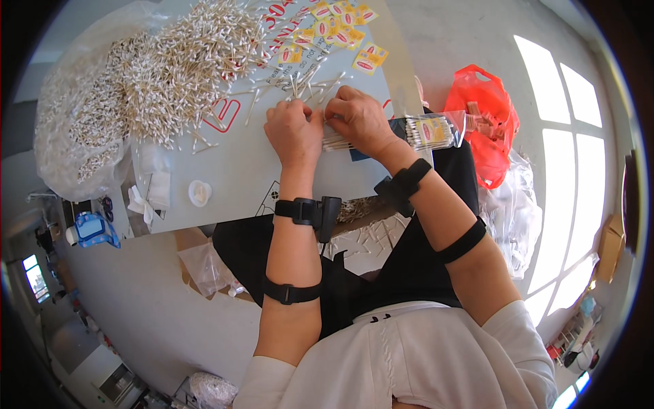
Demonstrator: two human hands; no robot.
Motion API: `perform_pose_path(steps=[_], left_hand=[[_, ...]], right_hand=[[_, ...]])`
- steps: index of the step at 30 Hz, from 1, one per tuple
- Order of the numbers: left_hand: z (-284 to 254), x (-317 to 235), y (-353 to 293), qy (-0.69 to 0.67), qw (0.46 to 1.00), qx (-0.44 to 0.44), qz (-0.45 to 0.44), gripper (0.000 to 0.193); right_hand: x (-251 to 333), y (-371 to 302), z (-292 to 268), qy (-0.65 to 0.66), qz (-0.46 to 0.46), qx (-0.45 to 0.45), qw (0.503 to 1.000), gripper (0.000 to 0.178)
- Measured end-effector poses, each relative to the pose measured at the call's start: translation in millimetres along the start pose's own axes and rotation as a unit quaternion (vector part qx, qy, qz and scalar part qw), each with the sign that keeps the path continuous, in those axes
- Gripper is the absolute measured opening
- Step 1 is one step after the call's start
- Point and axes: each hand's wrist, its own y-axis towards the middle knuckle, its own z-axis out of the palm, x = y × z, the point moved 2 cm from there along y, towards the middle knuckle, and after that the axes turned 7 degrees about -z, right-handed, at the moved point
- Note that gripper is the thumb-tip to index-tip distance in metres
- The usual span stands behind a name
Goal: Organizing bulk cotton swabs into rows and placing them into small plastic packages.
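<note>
My left hand [294,133] is closed, fingers curled, over a pale tabletop [231,180]. Close beside it my right hand [360,119] pinches thumb and finger together. The fingertips nearly meet; anything held between them is too small or hidden to make out. Loose cotton swabs [308,85] lie just beyond both hands. Under the right hand, more swabs [334,145] stick out to the left, partly covered. Right of that hand rests a clear packet of cotton swabs [439,133] with a yellow label. A large heap of cotton swabs [184,71] spreads at the left.
Small yellow labels [337,27] are scattered at the table's far side. A clear plastic bag [58,129] surrounds the heap's left side. A small white cup [199,193] and a blue pack [95,230] are near the left edge. A red bag [487,116] stands right.
</note>
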Motion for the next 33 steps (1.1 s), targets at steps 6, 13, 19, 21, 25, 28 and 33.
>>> perform_pose_path(steps=[6,13,19,21,25,28,33], left_hand=[[-3.8,5.1,4.7,-0.035,0.998,-0.010,0.060,0.010],[-11.3,14.5,-1.2,-0.098,0.995,0.029,0.014,0.011],[-6.6,12.0,13.0,0.003,0.998,0.005,-0.056,0.011],[-5.5,15.1,13.9,-0.006,0.997,0.023,-0.074,0.010],[-6.0,24.3,0.7,-0.034,0.997,-0.043,0.051,0.010],[-7.1,26.1,-5.2,-0.030,0.994,-0.056,0.093,0.012],[-13.6,20.3,-6.2,-0.017,0.989,-0.036,0.144,0.014]], right_hand=[[-9.8,-2.8,-11.0,0.023,-0.040,0.032,0.998,0.004],[-10.6,-11.7,-27.9,0.085,-0.015,0.081,0.993,0.006],[-9.8,-14.0,-26.5,0.094,-0.018,0.055,0.994,0.006],[-10.0,-14.7,-27.3,0.093,-0.015,0.056,0.994,0.006],[-7.3,-15.5,-28.8,0.119,-0.004,0.052,0.992,0.004],[-7.8,-16.9,-29.0,0.119,-0.005,0.046,0.992,0.004],[-10.7,-18.5,-29.3,0.110,-0.004,0.059,0.992,0.006]])
